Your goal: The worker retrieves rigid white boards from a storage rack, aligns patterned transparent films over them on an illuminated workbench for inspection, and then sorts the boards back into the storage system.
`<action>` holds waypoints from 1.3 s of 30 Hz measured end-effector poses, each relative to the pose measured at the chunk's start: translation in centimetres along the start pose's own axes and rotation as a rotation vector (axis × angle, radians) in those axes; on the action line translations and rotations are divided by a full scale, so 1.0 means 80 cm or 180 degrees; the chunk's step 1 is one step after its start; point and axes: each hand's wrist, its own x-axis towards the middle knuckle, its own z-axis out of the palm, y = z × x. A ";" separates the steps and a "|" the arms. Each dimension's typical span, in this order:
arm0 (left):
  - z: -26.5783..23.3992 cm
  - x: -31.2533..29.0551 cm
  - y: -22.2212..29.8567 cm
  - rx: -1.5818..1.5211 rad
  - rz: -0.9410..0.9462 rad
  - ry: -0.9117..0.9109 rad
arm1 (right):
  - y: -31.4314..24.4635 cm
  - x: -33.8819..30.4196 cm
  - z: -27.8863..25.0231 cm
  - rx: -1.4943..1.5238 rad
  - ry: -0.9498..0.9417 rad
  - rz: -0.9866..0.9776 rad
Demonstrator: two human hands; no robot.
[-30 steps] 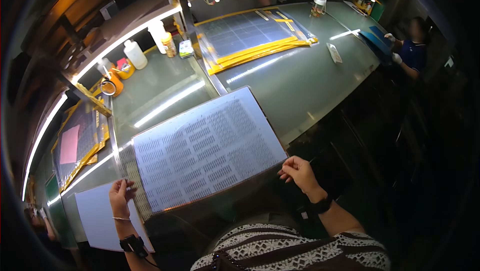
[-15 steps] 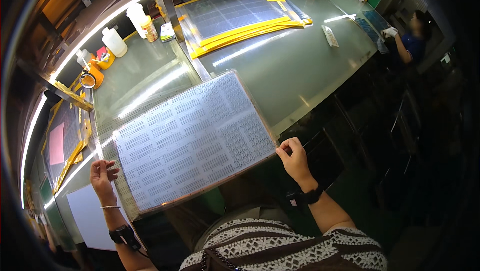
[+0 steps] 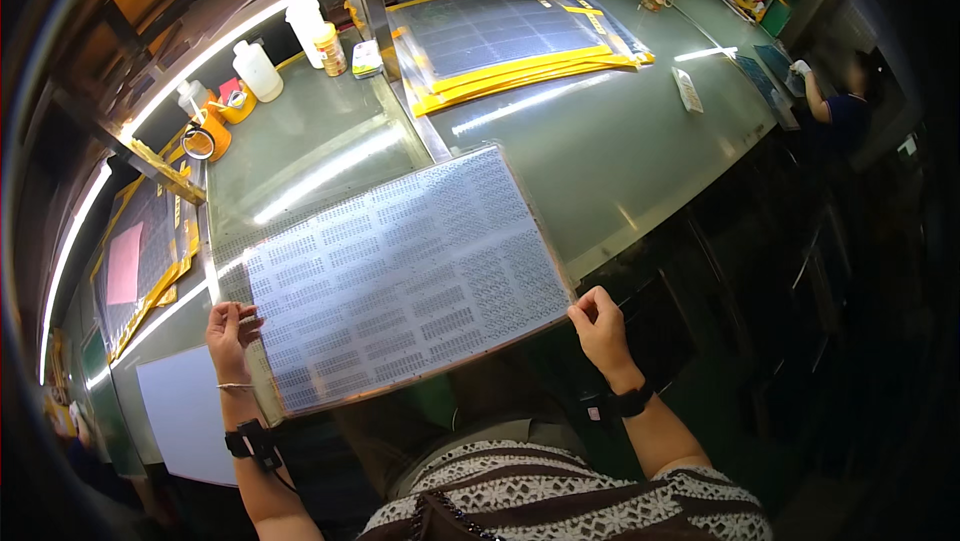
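A large rectangular panel (image 3: 400, 286), pale and silvery with rows of small printed patterns and a thin coppery rim, lies tilted across the near edge of the glass-topped bench. My left hand (image 3: 232, 334) is closed at its left side, thumb against bent fingers, and seems to hold the clear margin there. At the near right corner, my right hand (image 3: 603, 333) pinches the panel's edge between thumb and fingers. Part of the panel's near side overhangs the bench in front of my body.
Yellow-edged film sheets (image 3: 510, 36) lie stacked at the back. Bottles (image 3: 258, 73) and an orange tape roll (image 3: 200, 144) stand left of the bench post (image 3: 372, 11). A white sheet (image 3: 185, 411) lies lower left, a small packet (image 3: 687, 89) right. A co-worker (image 3: 845, 106) is far right.
The whole view has shifted, so the bench and panel appear a little further right. Both hands stay at the panel's sides; the panel itself shows little movement on the bench.
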 end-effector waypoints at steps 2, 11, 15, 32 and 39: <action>0.000 -0.003 0.009 -0.0164 -0.0816 -0.0168 | 0.005 0.005 0.008 0.0016 0.0076 -0.0296; 0.028 0.055 -0.046 0.1301 -0.0240 0.0247 | 0.019 0.016 -0.023 -0.0027 -0.0344 -0.0105; 0.035 0.049 -0.035 0.2242 -0.0124 0.0583 | 0.020 0.022 -0.024 0.0026 -0.0395 -0.0117; 0.049 0.039 -0.014 0.4169 -0.0017 -0.0110 | 0.026 0.032 -0.029 0.0150 -0.0468 0.0172; 0.072 0.027 0.008 0.4836 0.0242 0.0075 | -0.041 0.048 -0.040 -0.2133 -0.0313 -0.1511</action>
